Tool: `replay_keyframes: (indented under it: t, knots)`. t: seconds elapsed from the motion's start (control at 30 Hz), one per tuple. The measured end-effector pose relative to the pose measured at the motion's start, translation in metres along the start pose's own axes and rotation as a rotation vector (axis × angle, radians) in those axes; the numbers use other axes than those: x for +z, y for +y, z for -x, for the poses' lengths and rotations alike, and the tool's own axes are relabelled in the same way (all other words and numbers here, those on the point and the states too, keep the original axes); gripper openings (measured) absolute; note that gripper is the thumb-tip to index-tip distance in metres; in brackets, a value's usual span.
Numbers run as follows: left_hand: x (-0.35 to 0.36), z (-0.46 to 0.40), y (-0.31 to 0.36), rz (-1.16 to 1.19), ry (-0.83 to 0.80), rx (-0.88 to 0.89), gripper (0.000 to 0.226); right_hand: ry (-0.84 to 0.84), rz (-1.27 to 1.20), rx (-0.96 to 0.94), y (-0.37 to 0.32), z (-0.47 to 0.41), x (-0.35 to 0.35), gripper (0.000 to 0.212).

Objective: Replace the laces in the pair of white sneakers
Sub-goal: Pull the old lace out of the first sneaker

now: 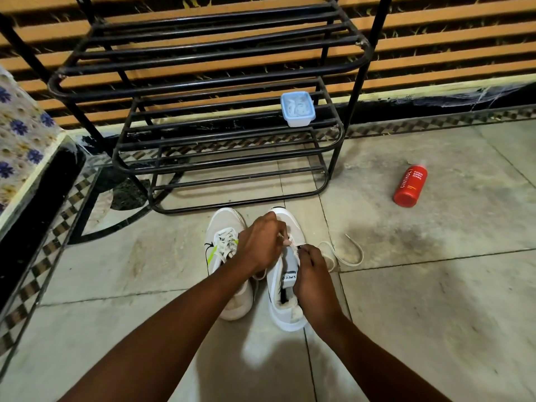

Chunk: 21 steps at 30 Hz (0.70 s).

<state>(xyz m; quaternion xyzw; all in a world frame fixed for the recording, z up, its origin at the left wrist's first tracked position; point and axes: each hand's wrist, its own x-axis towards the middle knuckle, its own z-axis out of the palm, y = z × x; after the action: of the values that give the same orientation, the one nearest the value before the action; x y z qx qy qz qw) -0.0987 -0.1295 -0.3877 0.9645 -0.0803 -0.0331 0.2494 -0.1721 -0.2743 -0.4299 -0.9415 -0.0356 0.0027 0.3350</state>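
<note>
Here, two white mesh sneakers stand side by side on the pale tiled floor [435, 300], just before the foot of a black metal-tube shoe rack [203, 82]. The left sneaker [223, 256] is laced. Over the right sneaker [285, 285], whose grey tongue is exposed, the left hand [262, 245] curls its fingers and pinches a white lace [352, 255] at the eyelets; the right hand [311, 274] grips the shoe's upper edge, fingers clenched on it. The lace trails in a loop onto the floor to the right. A blue-rimmed plastic box [298, 109] sits on a rack shelf. A red bottle [410, 185] lies further right.
</note>
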Motion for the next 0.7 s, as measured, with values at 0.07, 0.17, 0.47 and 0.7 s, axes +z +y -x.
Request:
replay_keyframes:
  t: [0.07, 0.17, 0.47, 0.7]
  knots:
    - [0.002, 0.002, 0.004, 0.070, 0.082, -0.047, 0.017, -0.020, 0.013, 0.014, -0.001, -0.002, 0.000, 0.056]
    - [0.006, 0.005, 0.005, 0.326, 0.254, -0.129, 0.033, -0.060, 0.076, 0.009, 0.000, -0.005, 0.001, 0.061]
    - [-0.024, -0.007, -0.001, 0.157, 0.002, -0.126, 0.021, -0.076, 0.212, 0.041, 0.000, -0.009, 0.005, 0.039]
    - [-0.016, 0.002, -0.007, -0.069, 0.011, 0.039, 0.009, -0.036, 0.363, 0.051, -0.009, -0.006, 0.001, 0.042]
